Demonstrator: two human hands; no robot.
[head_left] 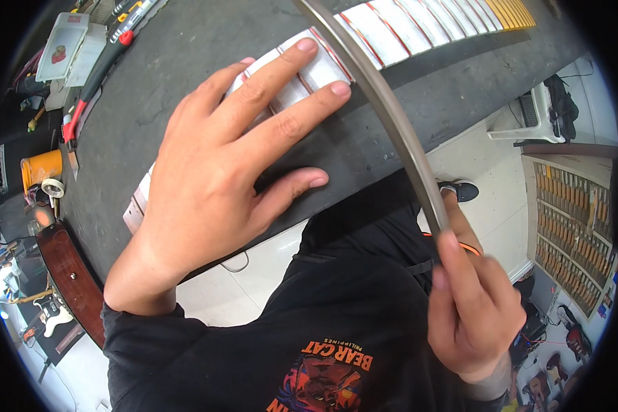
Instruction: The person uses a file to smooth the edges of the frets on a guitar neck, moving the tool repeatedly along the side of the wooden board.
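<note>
A guitar neck point(419, 27) lies across the dark bench top, its fretboard covered in white tape with thin reddish-brown fret lines showing between the strips. Yellow strips cover its far right end. My left hand point(220, 144) rests over the neck with fingers spread, the index and middle fingertips on the taped surface and the thumb out to the side. My right hand point(477, 309) grips the near end of a long, narrow metal file point(398, 123). The file passes over the neck just right of my left fingertips; its far end leaves the view at the top.
The bench point(364, 144) has its near edge against my body. At left are a plastic tray point(65, 48), a red-and-black tool point(103, 79), an orange container point(42, 168), a tape roll point(52, 187) and a brown guitar body point(69, 275). A rack of wooden-handled tools point(573, 226) stands right.
</note>
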